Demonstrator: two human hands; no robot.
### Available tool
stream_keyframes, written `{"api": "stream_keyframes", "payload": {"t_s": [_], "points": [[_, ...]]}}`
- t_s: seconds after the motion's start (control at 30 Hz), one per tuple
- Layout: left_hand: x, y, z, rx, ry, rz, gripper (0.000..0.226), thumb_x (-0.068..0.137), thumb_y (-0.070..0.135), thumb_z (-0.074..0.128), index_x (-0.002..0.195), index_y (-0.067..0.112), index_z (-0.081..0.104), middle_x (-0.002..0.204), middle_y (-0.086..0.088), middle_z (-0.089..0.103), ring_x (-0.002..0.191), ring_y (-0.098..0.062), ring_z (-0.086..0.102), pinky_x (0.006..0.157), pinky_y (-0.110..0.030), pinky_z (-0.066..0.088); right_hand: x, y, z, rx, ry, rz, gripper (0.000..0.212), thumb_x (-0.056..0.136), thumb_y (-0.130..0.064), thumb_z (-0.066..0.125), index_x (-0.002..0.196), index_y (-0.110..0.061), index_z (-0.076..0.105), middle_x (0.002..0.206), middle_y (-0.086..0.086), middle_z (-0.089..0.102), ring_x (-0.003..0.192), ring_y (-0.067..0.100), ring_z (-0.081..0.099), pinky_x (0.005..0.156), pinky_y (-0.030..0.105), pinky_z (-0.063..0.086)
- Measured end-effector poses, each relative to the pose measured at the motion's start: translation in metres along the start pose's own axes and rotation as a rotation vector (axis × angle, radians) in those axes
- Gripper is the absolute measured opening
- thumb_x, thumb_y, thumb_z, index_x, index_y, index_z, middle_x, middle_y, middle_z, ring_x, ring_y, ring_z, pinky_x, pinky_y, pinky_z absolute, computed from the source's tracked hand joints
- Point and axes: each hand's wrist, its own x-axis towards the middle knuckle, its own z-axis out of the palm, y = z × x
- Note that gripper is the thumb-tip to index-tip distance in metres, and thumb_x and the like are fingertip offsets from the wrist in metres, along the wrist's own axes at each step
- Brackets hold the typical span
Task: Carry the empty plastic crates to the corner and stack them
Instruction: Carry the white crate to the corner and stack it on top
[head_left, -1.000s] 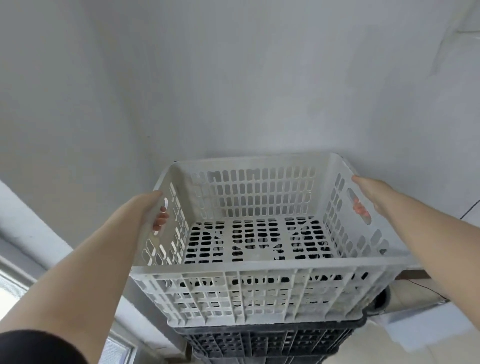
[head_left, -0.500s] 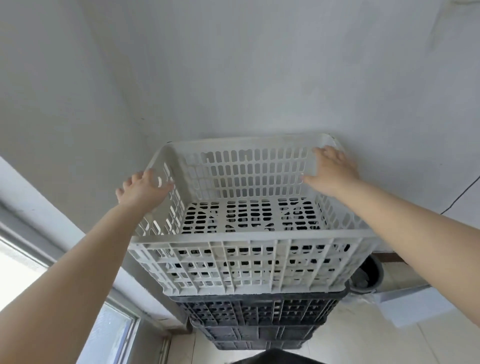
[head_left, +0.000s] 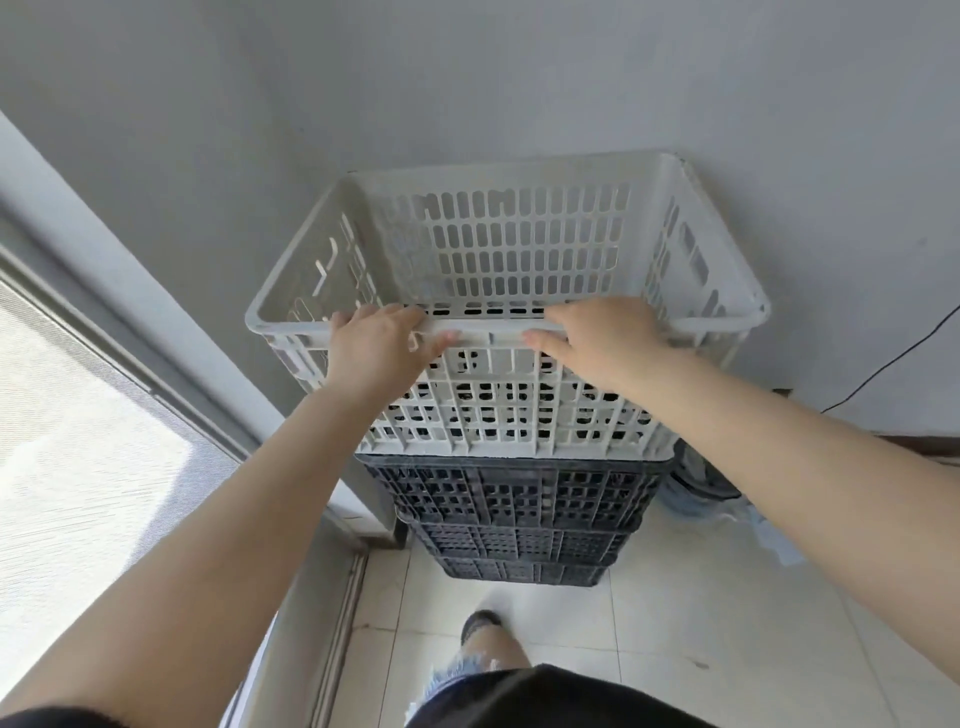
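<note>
One white plastic crate (head_left: 506, 291) sits atop three stacked black crates (head_left: 514, 514) in the corner. The left hand (head_left: 375, 347) and right hand (head_left: 602, 338) each curl over its near rim.

Plain grey painted wall (head_left: 519, 78) behind, corner at left. Large bright window with grey metal frame (head_left: 78, 467) on left, daylight pouring in. Glossy white tiled floor (head_left: 701, 623) below. Thin black cable (head_left: 883, 364) on wall, right.
</note>
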Motion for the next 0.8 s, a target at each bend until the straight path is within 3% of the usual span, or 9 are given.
{"api": "stream_keyframes", "payload": {"t_s": [0.07, 0.13, 0.2, 0.27, 0.37, 0.47, 0.57, 0.7, 0.8], "points": [[0.000, 0.005, 0.000, -0.015, 0.006, -0.014, 0.059, 0.088, 0.063, 0.035, 0.112, 0.016, 0.062, 0.110, 0.000, 0.066, 0.112, -0.026, 0.054, 0.099, -0.043, 0.031, -0.003, 0.002, -0.003, 0.014, 0.014, -0.018, 0.051, 0.095, -0.061, 0.023, 0.079, -0.021, 0.050, 0.064, -0.004, 0.054, 0.056, 0.015, 0.053, 0.053, 0.026, 0.046], [0.000, 0.006, -0.001, -0.035, 0.013, -0.018, 0.051, 0.089, 0.062, 0.037, 0.095, 0.016, 0.059, 0.095, 0.002, 0.062, 0.106, -0.025, 0.055, 0.097, -0.042, 0.031, -0.004, 0.003, -0.007, 0.028, -0.011, -0.040, 0.045, 0.095, -0.059, 0.024, 0.065, -0.027, 0.030, 0.059, -0.005, 0.045, 0.054, 0.016, 0.050, 0.055, 0.027, 0.048], [0.001, 0.007, -0.002, -0.059, 0.004, -0.014, 0.046, 0.089, 0.061, 0.038, 0.089, 0.019, 0.056, 0.088, 0.003, 0.059, 0.104, -0.024, 0.055, 0.098, -0.043, 0.031, -0.005, 0.005, -0.009, 0.019, -0.015, -0.047, 0.047, 0.096, -0.059, 0.025, 0.067, -0.024, 0.038, 0.061, -0.004, 0.048, 0.057, 0.018, 0.052, 0.052, 0.024, 0.042], [0.000, 0.010, -0.001, -0.068, -0.004, 0.011, 0.043, 0.088, 0.061, 0.038, 0.088, 0.022, 0.054, 0.091, 0.001, 0.064, 0.102, -0.024, 0.056, 0.095, -0.041, 0.033, -0.008, 0.009, -0.008, -0.012, -0.008, -0.042, 0.053, 0.096, -0.059, 0.026, 0.090, -0.017, 0.059, 0.067, -0.002, 0.055, 0.060, 0.018, 0.055, 0.047, 0.020, 0.033], [-0.005, 0.012, 0.003, -0.080, 0.031, 0.040, 0.035, 0.090, 0.058, 0.040, 0.083, 0.024, 0.047, 0.089, 0.001, 0.061, 0.100, -0.024, 0.056, 0.092, -0.038, 0.033, -0.013, 0.009, -0.009, -0.033, -0.017, -0.020, 0.060, 0.096, -0.060, 0.027, 0.115, -0.014, 0.062, 0.065, -0.005, 0.049, 0.058, 0.014, 0.049, 0.047, 0.020, 0.027], [-0.006, 0.005, 0.005, -0.092, 0.050, 0.056, 0.041, 0.091, 0.057, 0.042, 0.083, 0.018, 0.052, 0.084, 0.002, 0.059, 0.096, -0.025, 0.056, 0.092, -0.039, 0.031, -0.015, 0.005, -0.009, -0.010, -0.002, -0.001, 0.052, 0.096, -0.059, 0.028, 0.096, -0.016, 0.058, 0.062, -0.006, 0.045, 0.057, 0.014, 0.045, 0.049, 0.022, 0.026], [-0.004, 0.001, 0.005, -0.079, 0.043, 0.061, 0.048, 0.090, 0.058, 0.041, 0.088, 0.014, 0.059, 0.085, 0.000, 0.061, 0.095, -0.024, 0.056, 0.092, -0.037, 0.030, -0.020, 0.000, -0.008, 0.005, 0.030, 0.014, 0.051, 0.095, -0.060, 0.027, 0.071, -0.018, 0.041, 0.060, -0.005, 0.042, 0.057, 0.016, 0.046, 0.050, 0.023, 0.027], [-0.004, 0.002, 0.006, -0.067, 0.046, 0.064, 0.042, 0.090, 0.060, 0.040, 0.081, 0.020, 0.050, 0.082, 0.003, 0.056, 0.094, -0.022, 0.054, 0.093, -0.038, 0.031, -0.019, 0.000, -0.001, -0.012, 0.078, 0.038, 0.064, 0.086, -0.070, 0.014, 0.084, -0.020, 0.054, 0.059, -0.005, 0.046, 0.053, 0.014, 0.045, 0.050, 0.022, 0.031], [-0.003, 0.002, 0.005, -0.048, 0.030, 0.055, 0.044, 0.090, 0.062, 0.037, 0.082, 0.021, 0.050, 0.082, 0.002, 0.056, 0.095, -0.022, 0.054, 0.095, -0.039, 0.032, -0.016, 0.001, -0.001, -0.024, 0.077, 0.029, 0.086, 0.071, -0.074, -0.003, 0.090, -0.017, 0.059, 0.058, -0.007, 0.045, 0.048, 0.009, 0.041, 0.049, 0.021, 0.033]]}}
